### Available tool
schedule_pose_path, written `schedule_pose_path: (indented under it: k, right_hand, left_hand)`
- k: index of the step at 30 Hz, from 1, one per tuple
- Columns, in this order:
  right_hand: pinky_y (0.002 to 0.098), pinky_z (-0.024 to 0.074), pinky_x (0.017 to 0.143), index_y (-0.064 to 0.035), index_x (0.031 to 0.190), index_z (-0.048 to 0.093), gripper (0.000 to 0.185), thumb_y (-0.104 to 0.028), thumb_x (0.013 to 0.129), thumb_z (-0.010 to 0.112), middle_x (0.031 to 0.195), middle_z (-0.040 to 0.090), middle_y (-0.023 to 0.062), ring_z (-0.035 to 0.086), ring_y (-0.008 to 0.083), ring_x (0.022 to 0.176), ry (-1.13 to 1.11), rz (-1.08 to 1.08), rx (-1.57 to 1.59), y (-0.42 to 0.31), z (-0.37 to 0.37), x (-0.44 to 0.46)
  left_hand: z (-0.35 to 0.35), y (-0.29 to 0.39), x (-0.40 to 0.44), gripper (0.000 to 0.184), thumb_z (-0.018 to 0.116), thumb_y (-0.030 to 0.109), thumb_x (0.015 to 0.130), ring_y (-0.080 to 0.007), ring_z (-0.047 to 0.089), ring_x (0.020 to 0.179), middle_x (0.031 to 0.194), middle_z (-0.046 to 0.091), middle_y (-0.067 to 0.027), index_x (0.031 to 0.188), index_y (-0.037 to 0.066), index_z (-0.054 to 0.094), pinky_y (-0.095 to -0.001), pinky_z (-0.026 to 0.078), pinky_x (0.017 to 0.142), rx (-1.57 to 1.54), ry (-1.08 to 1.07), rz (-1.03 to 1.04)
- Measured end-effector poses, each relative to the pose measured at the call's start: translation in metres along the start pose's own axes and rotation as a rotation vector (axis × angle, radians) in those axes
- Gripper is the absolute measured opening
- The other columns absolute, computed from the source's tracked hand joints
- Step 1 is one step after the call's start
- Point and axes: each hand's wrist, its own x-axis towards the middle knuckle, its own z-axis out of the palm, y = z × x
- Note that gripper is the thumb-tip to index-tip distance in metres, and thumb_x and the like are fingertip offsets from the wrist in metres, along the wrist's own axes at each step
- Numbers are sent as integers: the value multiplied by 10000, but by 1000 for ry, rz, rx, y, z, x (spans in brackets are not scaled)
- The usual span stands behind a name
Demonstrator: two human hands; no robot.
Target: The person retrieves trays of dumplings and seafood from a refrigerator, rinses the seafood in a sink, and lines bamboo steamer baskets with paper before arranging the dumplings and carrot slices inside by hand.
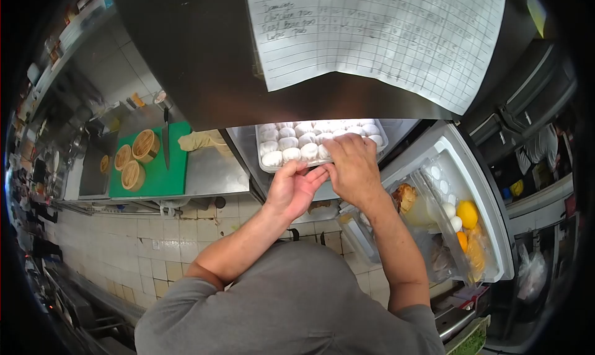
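Rows of round white buns point(290, 154) fill a white tray point(261, 150) inside the refrigerator. My left hand point(294, 190) is palm up just below the tray's front edge, its fingers stretched toward my right hand and nothing lying on the palm. Over the front right of the tray, my right hand point(354, 166) has its fingers curled down among the buns, with the thumb by the front rim. Its back hides what the fingers close on. The fingertips of both hands meet or nearly meet near the rim.
The refrigerator door point(499, 256) stands open at right, with eggs point(456, 223) and a yellow fruit point(467, 214) on its shelves. At left, a knife point(166, 138) and bamboo steamers point(145, 145) rest on a green cutting board point(176, 178). A handwritten sheet point(378, 39) hangs above.
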Motion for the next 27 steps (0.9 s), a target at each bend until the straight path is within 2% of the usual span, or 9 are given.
schedule_pose_path:
  k: [2, 6, 8, 13, 17, 20, 22, 25, 27]
  right_hand:
    - [500, 374, 1065, -89, 1251, 662, 473, -151, 802, 795, 1187, 669, 122, 575, 336, 1217, -11, 2, 55, -3, -7, 8]
    - [502, 369, 1067, -88, 1184, 670, 448, -146, 765, 819, 1134, 673, 133, 574, 355, 1187, -179, 94, 41, -6, -12, 20]
    - [506, 368, 1067, -87, 1171, 669, 448, -141, 755, 826, 1131, 673, 137, 574, 359, 1178, -191, 89, 28, -4, -7, 19]
    - [504, 394, 1037, -80, 1149, 657, 446, -116, 746, 843, 1094, 658, 146, 571, 373, 1120, -95, -9, 96, 4, 7, 12]
    - [496, 397, 1064, -86, 1177, 662, 421, -148, 788, 809, 1122, 667, 153, 583, 358, 1136, -136, -5, 128, 9, 2, 12]
    - [485, 425, 1055, -65, 1196, 665, 418, -136, 807, 798, 1148, 670, 159, 578, 375, 1147, -175, 5, 266, 29, -9, 8]
    - [440, 454, 1052, -58, 1189, 675, 408, -123, 810, 811, 1152, 655, 158, 562, 371, 1194, -143, 114, 479, 51, -20, 4]
    - [440, 426, 1104, -66, 1208, 690, 380, -132, 848, 793, 1186, 652, 152, 551, 354, 1249, -212, 26, 304, 75, -27, 8]
    - [454, 415, 1104, -82, 1208, 694, 404, -161, 831, 817, 1208, 640, 135, 541, 344, 1250, -256, 18, 279, 61, -34, 11]
  left_hand:
    - [3, -1, 0, 155, 607, 65, 947, -405, 617, 1257, 1108, 716, -97, 1086, 10, 649, -539, 443, 1164, 28, -2, 25]
    - [8, -1, -2, 145, 605, 68, 948, -400, 620, 1250, 1095, 716, -92, 1074, 7, 646, -543, 443, 1164, 32, 53, 54]
    - [-2, 0, 1, 235, 558, 41, 949, -366, 617, 1261, 1337, 641, -170, 1169, -23, 607, -540, 443, 1168, -8, -23, 17]
    - [-1, 1, -1, 270, 540, 39, 940, -379, 618, 1256, 1353, 632, -191, 1191, -46, 591, -544, 441, 1169, -19, 7, 17]
    - [-7, 2, -1, 311, 527, 24, 917, -410, 600, 1287, 1372, 614, -226, 1209, -70, 581, -554, 424, 1188, -11, -11, -5]
    - [-9, -2, -1, 385, 521, 21, 910, -427, 571, 1334, 1405, 593, -246, 1277, -90, 544, -570, 397, 1212, 7, -41, 9]
    - [-10, -2, -3, 417, 521, 24, 909, -436, 560, 1349, 1428, 578, -250, 1309, -93, 523, -580, 384, 1220, 16, -27, 11]
    - [-15, -1, -4, 488, 526, 42, 912, -450, 537, 1374, 1470, 546, -254, 1379, -91, 483, -593, 355, 1240, 43, -30, 7]
    - [-16, -2, -6, 527, 532, 58, 914, -456, 526, 1385, 1490, 529, -256, 1417, -87, 463, -596, 339, 1251, 59, -42, 2]
